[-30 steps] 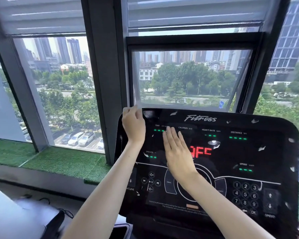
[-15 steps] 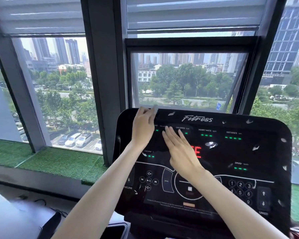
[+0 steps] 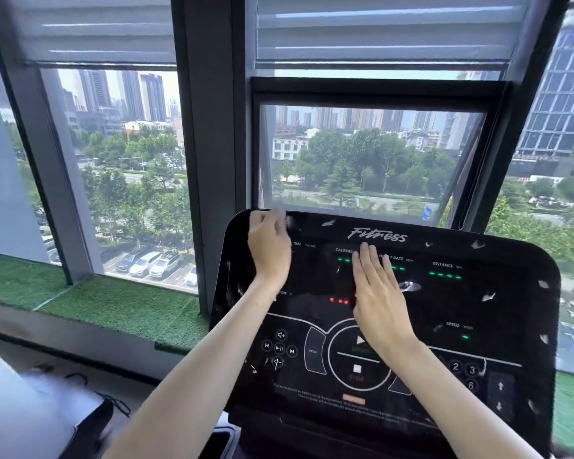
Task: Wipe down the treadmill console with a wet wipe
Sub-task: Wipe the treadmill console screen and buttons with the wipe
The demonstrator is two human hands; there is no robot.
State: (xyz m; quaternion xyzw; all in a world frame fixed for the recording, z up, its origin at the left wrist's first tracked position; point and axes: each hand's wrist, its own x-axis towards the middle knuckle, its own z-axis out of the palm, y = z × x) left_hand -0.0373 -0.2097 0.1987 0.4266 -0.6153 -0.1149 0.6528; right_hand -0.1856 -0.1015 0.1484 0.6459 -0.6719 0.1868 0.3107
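The treadmill console [image 3: 497, 313] was found filling the lower right of the view, its glossy black panel tilted toward the person, with the city window behind it at 12 o'clock. The right hand [image 3: 380, 304] was laid flat on the middle of the panel, fingers straight and close together, tips up by the CALORIES readout [image 3: 344, 250]; nothing could be seen held in it. The left hand [image 3: 268, 251] was set at the panel's top-left corner, about 10 o'clock from the right hand, loosely curled and blurred; whether anything was pinched there could not be told. No wet wipe could be made out under or in either hand, so its place could not be given.

Progress was judged early. Pale flecks [image 3: 487, 297] were scattered over the right side and top edge of the panel, smears were seen near the left edge, and the keypad [image 3: 464, 367] at 4 o'clock looked untouched. Most of the surface was judged left to do.

Against the frame half a second earlier, the right hand was seen shifted rightward across the display, its fingertips carried from left of CALORIES to right of it. The left hand was drawn back toward the corner, its fingers less extended. The red digits were largely covered, only a few dots being left in sight.
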